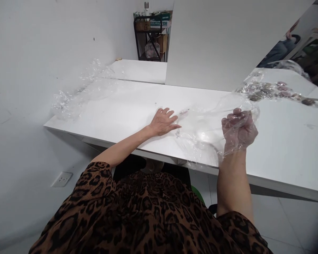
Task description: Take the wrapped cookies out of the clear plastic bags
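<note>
A sheet or bag of clear plastic film (193,141) lies crumpled on the white table (116,116) in front of me. My left hand (163,122) rests at its left edge, palm down, fingers spread and holding nothing. Beside those fingers is a small reddish mark (184,112) on or under the film. My right hand (239,128) is turned palm up with its fingers curled in. Film covers this hand down to the wrist, so it looks to be inside or under the plastic. Whatever the curled fingers may hold is hidden.
Several wrapped brownish and reddish pieces (281,91) lie in clear plastic at the back right. More crumpled film (66,106) is heaped at the left end. An upright white panel (204,46) stands along the back edge. Behind is a black shelf rack (148,31); a seated person (282,47) is partly visible.
</note>
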`<act>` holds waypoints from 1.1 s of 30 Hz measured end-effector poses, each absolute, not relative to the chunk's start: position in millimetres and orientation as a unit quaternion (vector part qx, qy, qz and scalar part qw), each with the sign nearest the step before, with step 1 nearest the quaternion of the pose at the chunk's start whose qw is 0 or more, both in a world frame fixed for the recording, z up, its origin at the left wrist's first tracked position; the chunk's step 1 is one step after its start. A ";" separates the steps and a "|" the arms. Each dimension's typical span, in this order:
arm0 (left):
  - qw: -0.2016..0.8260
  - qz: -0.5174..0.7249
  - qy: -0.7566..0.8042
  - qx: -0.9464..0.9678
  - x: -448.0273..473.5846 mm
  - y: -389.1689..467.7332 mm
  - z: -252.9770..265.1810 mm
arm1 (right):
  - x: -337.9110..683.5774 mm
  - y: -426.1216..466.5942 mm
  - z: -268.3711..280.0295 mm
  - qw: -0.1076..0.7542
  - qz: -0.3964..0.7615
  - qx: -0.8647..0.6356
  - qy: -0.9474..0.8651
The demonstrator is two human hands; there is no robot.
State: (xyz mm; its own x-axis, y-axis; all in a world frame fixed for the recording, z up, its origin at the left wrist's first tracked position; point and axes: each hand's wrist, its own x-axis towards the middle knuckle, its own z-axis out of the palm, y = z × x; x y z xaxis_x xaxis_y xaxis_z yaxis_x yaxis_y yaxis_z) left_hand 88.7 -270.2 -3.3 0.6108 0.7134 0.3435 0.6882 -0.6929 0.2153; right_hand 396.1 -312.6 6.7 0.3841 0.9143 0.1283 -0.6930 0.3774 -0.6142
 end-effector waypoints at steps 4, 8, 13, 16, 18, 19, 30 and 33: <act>0.011 0.180 0.498 0.848 66.5 -270.8 0.4 | 395.0 -314.2 10.0 0.806 0.500 -0.227 -0.221; 0.016 0.146 0.573 0.806 65.7 -271.1 -2.0 | 398.6 -316.6 10.4 0.821 0.449 -0.256 -0.242; 0.074 0.147 0.455 0.875 96.5 -268.0 -4.4 | 403.6 -317.1 6.8 0.820 0.431 -0.268 -0.266; 0.071 0.100 0.462 0.878 114.4 -261.1 -5.7 | 405.4 -316.8 6.1 0.827 0.417 -0.265 -0.267; 0.080 0.091 0.500 0.857 117.1 -255.5 -5.7 | 406.7 -317.0 6.1 0.832 0.412 -0.255 -0.271; 0.090 0.094 0.517 0.846 115.2 -252.8 -5.0 | 407.5 -317.2 6.0 0.832 0.411 -0.253 -0.274; 0.253 0.281 0.655 0.654 46.4 -229.1 5.9 | 414.6 -314.2 0.3 0.861 0.422 -0.175 -0.224; 0.334 0.301 0.675 0.585 33.2 -225.1 -0.9 | 409.6 -313.7 6.6 0.885 0.375 -0.199 -0.191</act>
